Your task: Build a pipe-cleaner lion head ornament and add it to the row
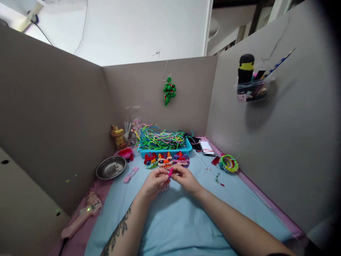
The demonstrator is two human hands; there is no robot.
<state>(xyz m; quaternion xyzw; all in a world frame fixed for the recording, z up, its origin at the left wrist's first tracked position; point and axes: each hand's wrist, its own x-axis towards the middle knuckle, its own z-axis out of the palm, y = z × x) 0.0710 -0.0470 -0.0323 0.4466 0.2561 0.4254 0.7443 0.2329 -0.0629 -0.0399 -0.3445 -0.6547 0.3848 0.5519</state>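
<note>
Between the fingertips of both hands is a small bright pink fuzzy piece [171, 171], which looks like bent chenille stem. My left hand [154, 183] pinches it from the left, and my right hand [185, 179] grips it from the right. Under my left fingers shows part of a pale, ridged coil [164, 188]; whether a hand holds it I cannot tell. Just beyond my hands sit three chenille figures: a red and green one [151, 161], an orange and cream one [165, 160] and a purple one [181, 160].
A blue tray [145, 153] heaped with chenille stems stands behind the figures. To the left lie a metal bowl [102, 169], a pink clip-like piece [131, 175] and a pink glue gun [82, 220]. Coiled chenille rings [228, 163] lie right. Grey panels [157, 113] enclose the table.
</note>
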